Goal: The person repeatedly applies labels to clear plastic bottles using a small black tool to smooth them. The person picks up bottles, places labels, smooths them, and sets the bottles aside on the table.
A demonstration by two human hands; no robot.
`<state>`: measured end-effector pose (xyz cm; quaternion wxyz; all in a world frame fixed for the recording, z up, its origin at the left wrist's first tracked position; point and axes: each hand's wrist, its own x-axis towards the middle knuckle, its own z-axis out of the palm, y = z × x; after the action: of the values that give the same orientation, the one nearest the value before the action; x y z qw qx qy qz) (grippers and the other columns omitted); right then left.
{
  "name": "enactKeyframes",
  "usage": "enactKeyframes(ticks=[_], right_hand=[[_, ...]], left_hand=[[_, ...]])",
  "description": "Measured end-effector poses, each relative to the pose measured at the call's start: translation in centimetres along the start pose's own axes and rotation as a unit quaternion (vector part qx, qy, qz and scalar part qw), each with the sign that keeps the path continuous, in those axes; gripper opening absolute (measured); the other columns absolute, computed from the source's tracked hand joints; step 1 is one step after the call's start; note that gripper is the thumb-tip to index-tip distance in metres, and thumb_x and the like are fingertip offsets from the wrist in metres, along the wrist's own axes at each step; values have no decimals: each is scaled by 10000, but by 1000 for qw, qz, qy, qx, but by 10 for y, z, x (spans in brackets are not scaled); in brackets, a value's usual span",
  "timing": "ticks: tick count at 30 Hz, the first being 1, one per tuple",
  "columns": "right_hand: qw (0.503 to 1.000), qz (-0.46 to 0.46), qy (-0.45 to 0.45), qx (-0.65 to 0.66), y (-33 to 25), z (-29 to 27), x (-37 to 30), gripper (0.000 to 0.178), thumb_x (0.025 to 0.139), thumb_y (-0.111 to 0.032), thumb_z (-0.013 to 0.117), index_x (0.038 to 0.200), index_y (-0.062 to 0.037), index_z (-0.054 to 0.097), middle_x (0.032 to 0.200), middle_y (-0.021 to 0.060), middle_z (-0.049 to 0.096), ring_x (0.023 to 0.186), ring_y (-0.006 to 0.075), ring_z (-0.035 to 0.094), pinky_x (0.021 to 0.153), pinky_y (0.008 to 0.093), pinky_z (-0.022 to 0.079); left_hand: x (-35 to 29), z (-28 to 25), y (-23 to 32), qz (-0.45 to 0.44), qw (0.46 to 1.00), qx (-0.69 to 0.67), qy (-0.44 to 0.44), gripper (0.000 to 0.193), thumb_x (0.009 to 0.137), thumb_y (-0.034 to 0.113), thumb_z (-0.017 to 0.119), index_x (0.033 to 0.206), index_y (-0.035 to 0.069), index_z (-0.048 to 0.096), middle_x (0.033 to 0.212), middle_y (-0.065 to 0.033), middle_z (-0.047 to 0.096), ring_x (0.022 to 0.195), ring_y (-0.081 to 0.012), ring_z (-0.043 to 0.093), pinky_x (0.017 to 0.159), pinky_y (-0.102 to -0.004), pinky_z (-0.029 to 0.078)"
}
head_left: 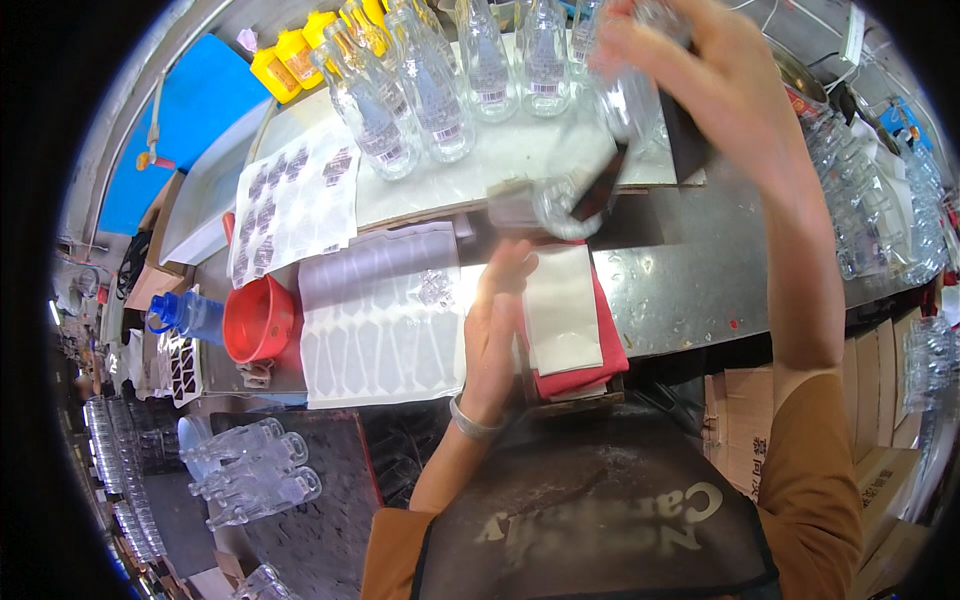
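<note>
One clear glass bottle (pixel 585 170), blurred, is held tilted above the metal tabletop (pixel 700 270), gripped near its base by the raised right hand (pixel 660 50). Left hand (pixel 497 320) lies flat, fingers unclenched, on a label sheet (pixel 385 320) beside a red cloth (pixel 590 375). Labelled bottles (pixel 440 80) stand behind; a red funnel (pixel 258 320) sits left.

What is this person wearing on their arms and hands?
Both hands are bare, no gloves. The left hand has a silvery metal bangle at the wrist. Brownish-orange short sleeves cover the upper arms, leaving the forearms bare. A dark apron with pale lettering hangs in front.
</note>
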<state>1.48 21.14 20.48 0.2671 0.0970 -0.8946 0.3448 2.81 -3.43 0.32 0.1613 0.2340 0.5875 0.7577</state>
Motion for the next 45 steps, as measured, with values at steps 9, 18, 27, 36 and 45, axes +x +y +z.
enactKeyframes(ticks=[9,18,27,36,45], right_hand=[[994,-18,55,-91,75,85,89,401,881,-365,683,1001,17,678,869,245,696,830,373,695,741,429,536],[980,-55,102,-160,73,82,72,679,823,-527,722,1255,-12,630,1195,211,676,1076,362,670,940,432,525],[986,99,132,-27,77,-43,-87,248,953,-154,686,1177,-46,692,1030,-19,707,771,16,580,635,182,440],[942,222,178,179,84,-33,-179,193,985,-111,641,1135,7,671,907,41,721,797,41,615,688,185,459],[938,275,88,190,83,0,-210,204,974,-92,621,1147,4,670,955,50,718,787,51,604,695,196,462]], left_hand=[[2,-15,-9,-29,999,30,23,652,1063,431,446,1491,-53,362,1468,-220,495,1336,-311,523,1109,-415,421],[18,10,-17,-57,997,44,21,587,1067,441,432,1429,-20,475,1398,-185,575,1251,-292,594,1043,-384,468],[48,25,-1,13,997,67,21,404,1042,122,500,1420,-21,482,1386,-157,578,1218,-241,608,973,-344,500],[205,21,99,260,827,457,200,595,874,364,764,1277,-44,607,1204,-135,700,814,-148,664,757,-306,517],[214,18,112,235,863,430,121,351,942,338,703,1148,55,729,867,-51,734,572,-52,481,556,-211,397]])
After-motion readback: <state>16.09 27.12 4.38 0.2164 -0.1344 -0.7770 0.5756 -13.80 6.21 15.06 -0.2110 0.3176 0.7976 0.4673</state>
